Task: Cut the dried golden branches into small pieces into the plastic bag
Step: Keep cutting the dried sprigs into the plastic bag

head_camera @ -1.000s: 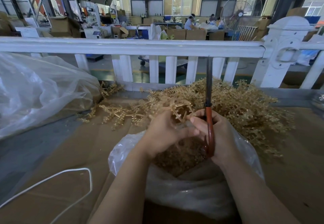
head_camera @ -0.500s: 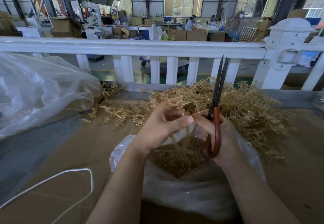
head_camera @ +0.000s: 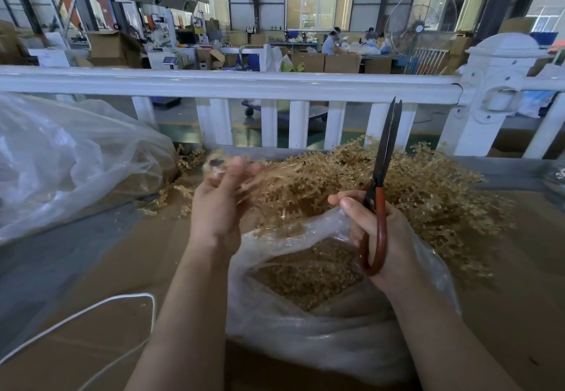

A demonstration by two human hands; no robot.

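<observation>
Golden branches [head_camera: 412,195] heap along the worktop's far edge behind the plastic bag [head_camera: 305,329] – left hand [head_camera: 218,204] grips a blurred sprig, right hand [head_camera: 377,231] holds near-closed scissors [head_camera: 383,176] upright, so cuttings fall in.

Left hand [head_camera: 218,204]: fingers [head_camera: 232,173] smeared by motion blur; whether they grip a golden branch [head_camera: 269,176] cannot be told
Golden branch at the left hand: blurred, outline lost against the pile [head_camera: 428,189]
Right hand [head_camera: 382,231]: palm side hidden; fingers behind the scissors [head_camera: 383,176] handle not visible
Scissors: blades nearly together, any gap too fine to judge
Plastic bag [head_camera: 305,329]: lower part cut off behind both forearms; cut pieces [head_camera: 308,271] too small to tell apart
Large clear bag [head_camera: 67,158]: cut off by the left edge; contents veiled
White cord [head_camera: 101,308]: runs out of frame at left and bottom
Distant people [head_camera: 331,42]: too small to tell
</observation>
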